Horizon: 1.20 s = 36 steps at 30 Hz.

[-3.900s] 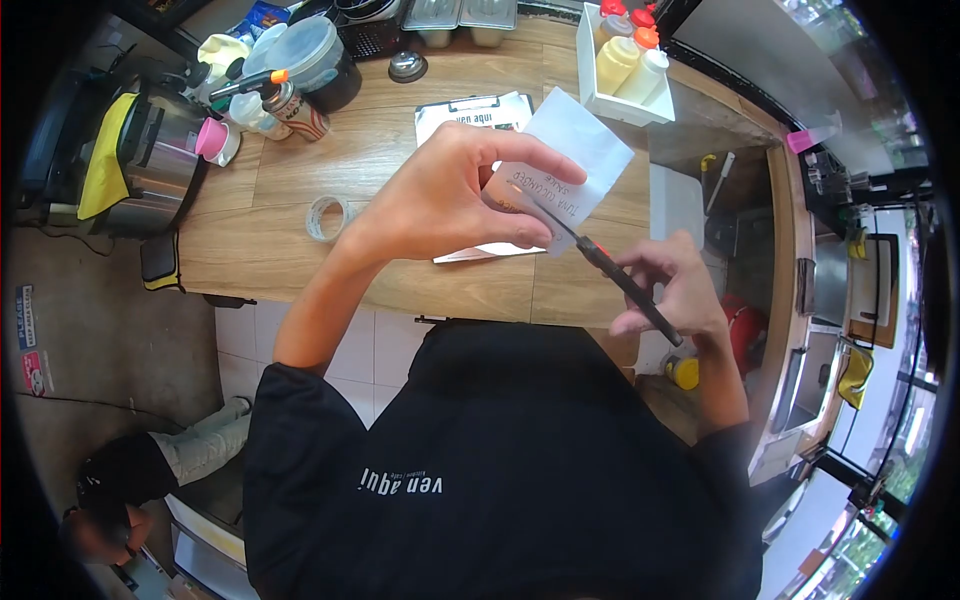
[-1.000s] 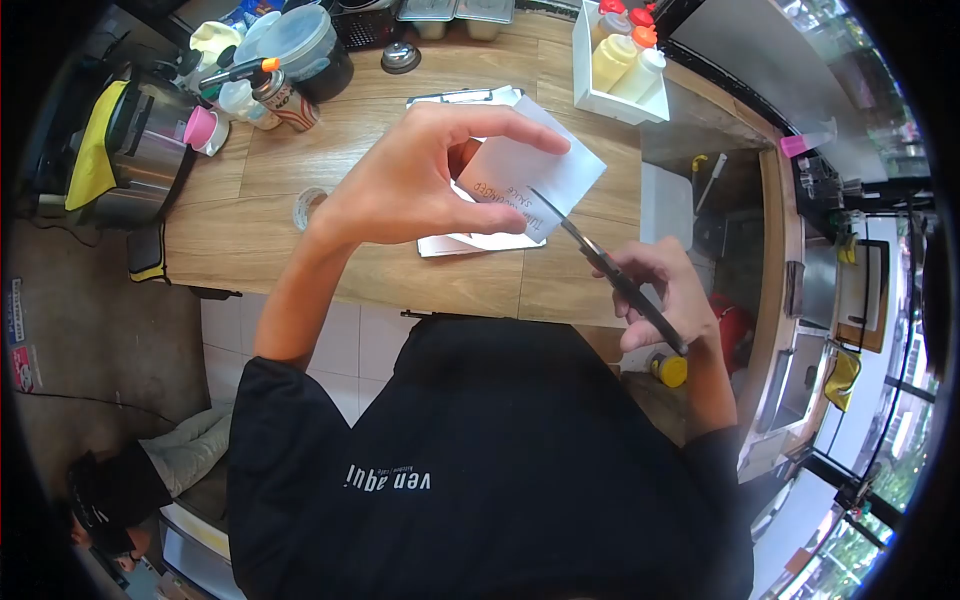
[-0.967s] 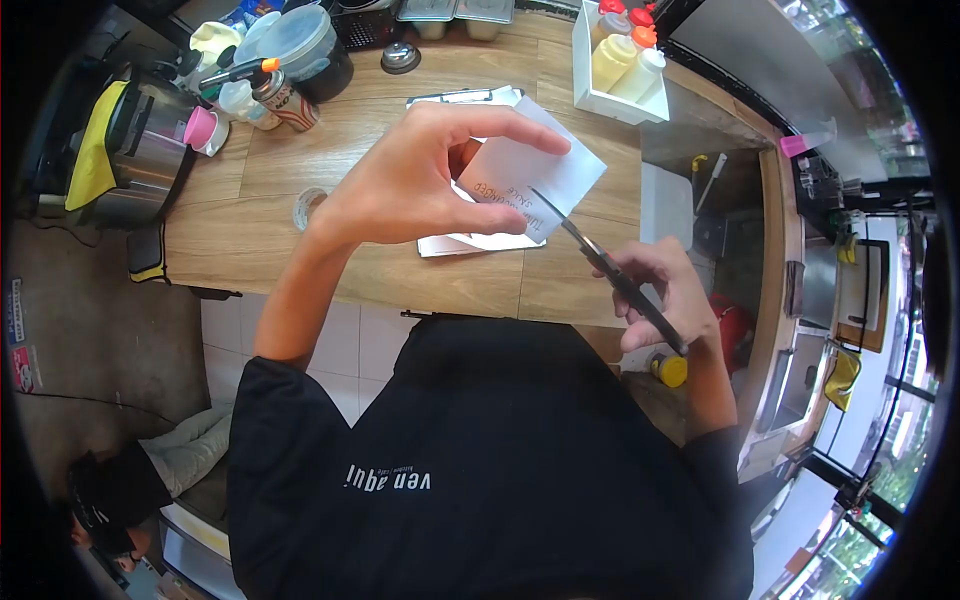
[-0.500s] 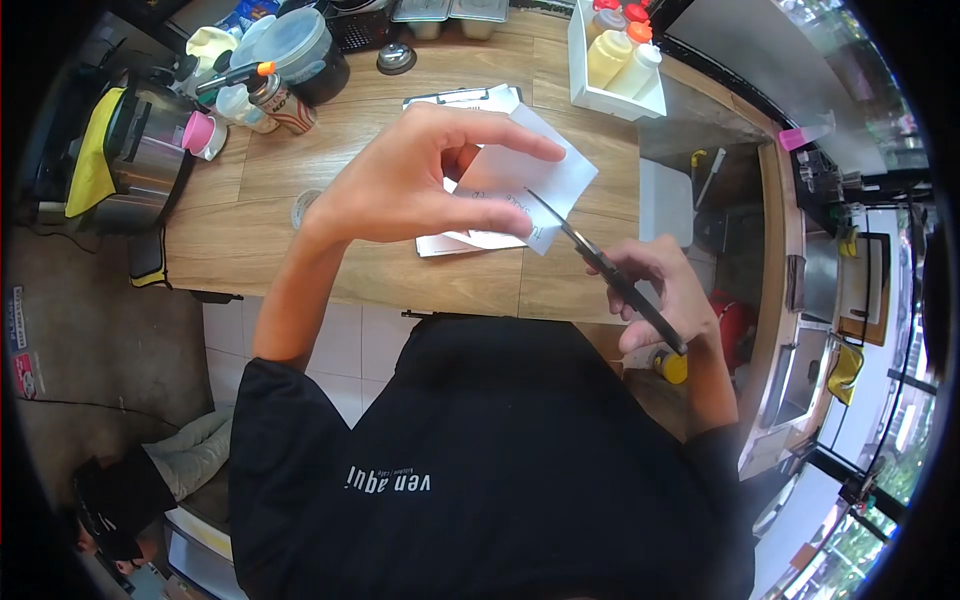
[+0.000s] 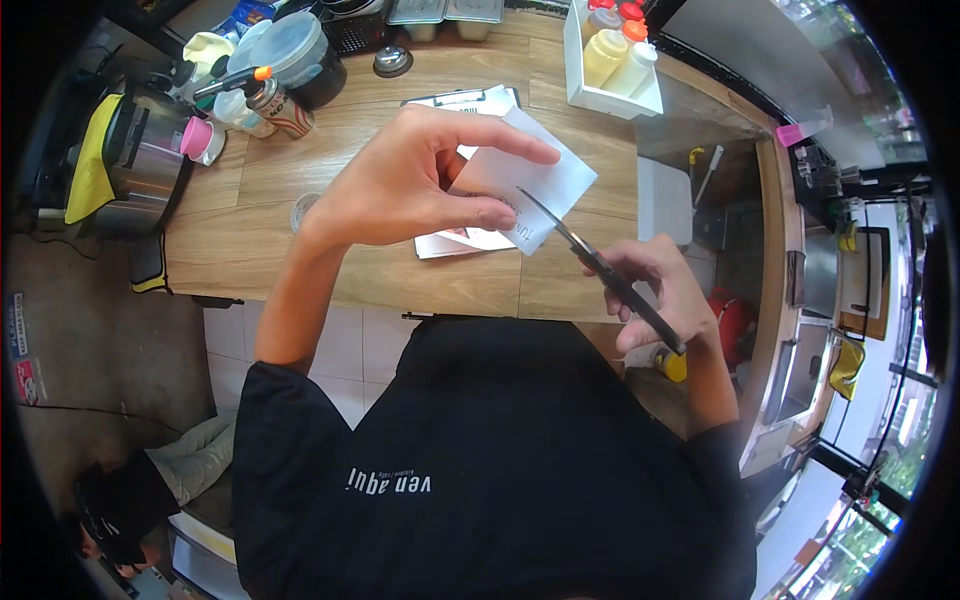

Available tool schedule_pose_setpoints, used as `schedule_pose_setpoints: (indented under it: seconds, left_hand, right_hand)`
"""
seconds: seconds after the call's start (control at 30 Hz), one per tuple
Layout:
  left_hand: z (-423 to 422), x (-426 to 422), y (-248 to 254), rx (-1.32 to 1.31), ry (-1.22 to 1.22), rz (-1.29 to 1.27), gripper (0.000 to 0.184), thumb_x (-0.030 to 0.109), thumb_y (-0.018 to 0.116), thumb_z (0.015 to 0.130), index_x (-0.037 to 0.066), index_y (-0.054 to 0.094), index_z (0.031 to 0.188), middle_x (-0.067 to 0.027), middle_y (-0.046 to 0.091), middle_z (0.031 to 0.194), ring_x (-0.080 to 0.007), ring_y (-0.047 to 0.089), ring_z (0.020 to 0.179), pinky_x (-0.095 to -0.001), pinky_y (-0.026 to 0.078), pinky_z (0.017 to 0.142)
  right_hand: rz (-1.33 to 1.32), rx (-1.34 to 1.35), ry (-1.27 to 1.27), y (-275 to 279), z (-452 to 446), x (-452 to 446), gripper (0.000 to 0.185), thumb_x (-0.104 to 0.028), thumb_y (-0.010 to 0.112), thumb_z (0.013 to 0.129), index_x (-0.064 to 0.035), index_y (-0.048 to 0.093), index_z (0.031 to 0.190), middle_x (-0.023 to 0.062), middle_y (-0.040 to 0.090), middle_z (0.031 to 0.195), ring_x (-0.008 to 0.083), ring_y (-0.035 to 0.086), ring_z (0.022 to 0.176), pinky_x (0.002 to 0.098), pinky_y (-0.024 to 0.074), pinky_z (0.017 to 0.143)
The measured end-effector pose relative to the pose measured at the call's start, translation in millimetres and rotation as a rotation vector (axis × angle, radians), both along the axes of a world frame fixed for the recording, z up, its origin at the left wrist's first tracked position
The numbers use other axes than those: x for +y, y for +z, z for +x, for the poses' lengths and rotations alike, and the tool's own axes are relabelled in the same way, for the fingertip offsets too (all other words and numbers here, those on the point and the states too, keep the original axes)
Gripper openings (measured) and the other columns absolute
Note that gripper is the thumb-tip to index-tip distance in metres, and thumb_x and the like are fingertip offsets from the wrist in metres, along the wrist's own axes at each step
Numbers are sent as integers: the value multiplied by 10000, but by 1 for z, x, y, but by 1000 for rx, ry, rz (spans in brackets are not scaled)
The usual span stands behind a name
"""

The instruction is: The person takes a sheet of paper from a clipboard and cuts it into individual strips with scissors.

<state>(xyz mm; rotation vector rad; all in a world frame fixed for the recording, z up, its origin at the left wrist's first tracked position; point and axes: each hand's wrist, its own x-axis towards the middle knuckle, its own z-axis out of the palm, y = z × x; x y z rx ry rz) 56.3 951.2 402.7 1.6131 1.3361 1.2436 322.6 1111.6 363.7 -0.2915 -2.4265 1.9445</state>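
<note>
My left hand (image 5: 390, 185) is closed on a small white sheet of paper (image 5: 560, 175), held above the wooden table; thumb and fingers curve around it, and printed lettering shows near the thumb. My right hand (image 5: 668, 285) grips a pair of black-handled scissors (image 5: 625, 290). Their narrow blade points up and left, its tip over the paper between my left thumb and index finger. Whether the blades are apart cannot be made out. Beneath the left hand lies a clipboard (image 5: 462, 100) with more papers on it, partly hidden.
On the table (image 5: 270, 265) stand a lidded tub (image 5: 305, 60), a torch-topped gas can (image 5: 282, 108), a call bell (image 5: 393, 62) and a white box (image 5: 640, 102) of sauce bottles. A steel appliance (image 5: 145, 150) is at left. Another person (image 5: 130, 500) appears lower left.
The scissors have shifted slightly left and up over the paper. My left thumb has moved a little left, and different lettering shows on the paper. Both hands keep their hold.
</note>
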Motion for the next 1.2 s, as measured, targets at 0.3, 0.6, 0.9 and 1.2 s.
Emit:
schedule_pose_setpoints:
  seconds: [0.3, 0.6, 0.9, 1.2]
  left_hand:
    - [2, -1, 4, 2, 14, -7, 502, -115, 759, 736, 2, 662, 1215, -89, 689, 1156, -42, 654, 792, -172, 526, 668]
    - [4, 0, 4, -11, 13, -24, 517, -134, 749, 732, 14, 665, 1219, -94, 682, 1173, -51, 651, 813, -177, 524, 681]
    - [5, 4, 6, -53, 9, -39, 512, -176, 714, 733, -9, 656, 1214, -120, 669, 1193, -121, 691, 896, -232, 577, 802]
    - [4, 9, 7, -68, -10, -58, 499, -166, 721, 744, -48, 631, 1220, -136, 670, 1190, -141, 705, 900, -239, 582, 819]
  right_hand:
    - [3, -9, 12, 6, 0, 0, 722, -439, 916, 566, 50, 665, 1034, 29, 628, 615, 101, 613, 559, 212, 472, 564]
    - [24, -18, -7, 5, 1, 0, 710, -433, 922, 564, 52, 672, 1020, 21, 609, 595, 88, 588, 532, 206, 442, 523]
    - [113, -22, -53, 6, 5, 2, 635, -399, 942, 569, 42, 689, 949, -19, 535, 540, 53, 529, 489, 194, 383, 481]
    - [274, -17, -101, 3, 8, 4, 568, -385, 958, 559, 2, 706, 890, -37, 501, 533, 44, 442, 477, 206, 295, 467]
